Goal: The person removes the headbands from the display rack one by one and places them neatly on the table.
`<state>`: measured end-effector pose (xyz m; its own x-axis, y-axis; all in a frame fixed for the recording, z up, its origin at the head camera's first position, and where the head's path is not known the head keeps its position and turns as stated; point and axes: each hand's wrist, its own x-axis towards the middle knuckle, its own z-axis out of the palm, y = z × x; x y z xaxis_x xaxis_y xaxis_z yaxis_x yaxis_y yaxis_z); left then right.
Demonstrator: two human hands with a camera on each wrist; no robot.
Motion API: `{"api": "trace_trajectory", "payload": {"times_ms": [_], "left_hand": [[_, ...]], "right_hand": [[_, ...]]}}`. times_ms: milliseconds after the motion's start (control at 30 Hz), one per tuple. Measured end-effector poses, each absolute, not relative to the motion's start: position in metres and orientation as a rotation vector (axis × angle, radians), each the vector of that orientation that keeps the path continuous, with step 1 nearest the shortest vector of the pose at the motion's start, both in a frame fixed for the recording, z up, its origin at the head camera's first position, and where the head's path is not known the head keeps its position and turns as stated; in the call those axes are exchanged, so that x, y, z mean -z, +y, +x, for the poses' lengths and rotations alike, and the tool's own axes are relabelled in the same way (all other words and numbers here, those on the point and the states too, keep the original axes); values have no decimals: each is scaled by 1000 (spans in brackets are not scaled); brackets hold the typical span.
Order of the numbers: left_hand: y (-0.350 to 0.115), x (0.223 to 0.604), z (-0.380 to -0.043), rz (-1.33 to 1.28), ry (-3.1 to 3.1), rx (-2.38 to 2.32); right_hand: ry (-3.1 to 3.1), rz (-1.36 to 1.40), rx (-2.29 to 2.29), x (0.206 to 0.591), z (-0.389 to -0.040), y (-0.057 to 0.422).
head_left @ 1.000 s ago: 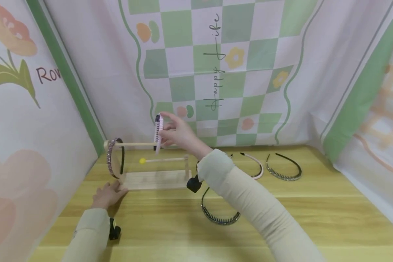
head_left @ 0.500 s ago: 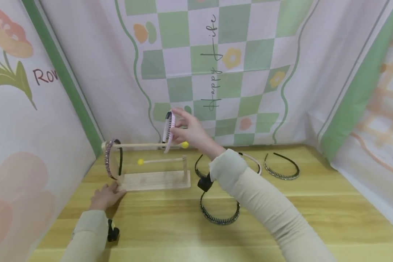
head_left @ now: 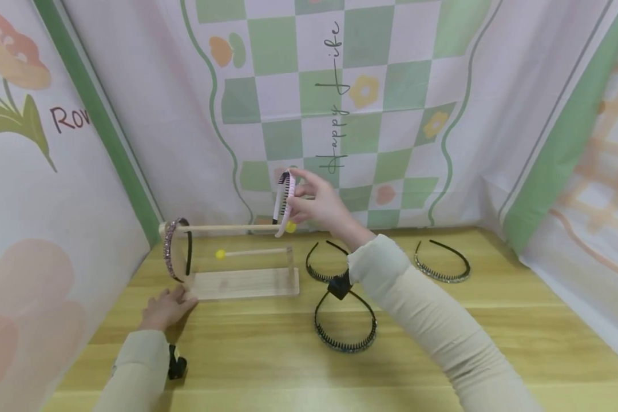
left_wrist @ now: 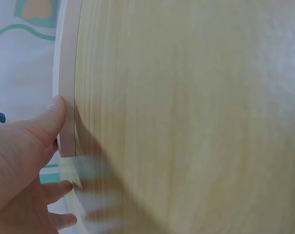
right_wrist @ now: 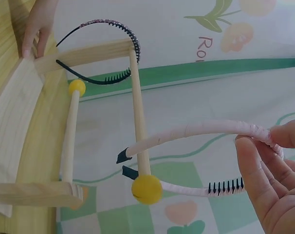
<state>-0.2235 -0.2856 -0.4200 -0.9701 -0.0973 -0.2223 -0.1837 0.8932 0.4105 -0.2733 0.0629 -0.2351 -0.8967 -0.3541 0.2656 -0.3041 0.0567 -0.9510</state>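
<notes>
Right grip, pink headband pinched, right wrist view alone showing both tips

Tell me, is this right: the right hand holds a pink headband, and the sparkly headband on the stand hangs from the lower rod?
Not quite: the head view shows the sparkly headband on the stand hanging from the upper rod, not the lower rod. The right hand does hold a pink headband.
</notes>
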Motion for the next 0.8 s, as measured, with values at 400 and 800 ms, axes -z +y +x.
{"api": "trace_trajectory", "payload": {"times_ms": [400,800], "left_hand": [[-286,418,-223,-206,2851,-664],[-283,414,-221,-196,2863,-645]], "right_hand": [[2324,-660,2024,237,-270,92],[2344,-635,2091,247,-267,130]]}}
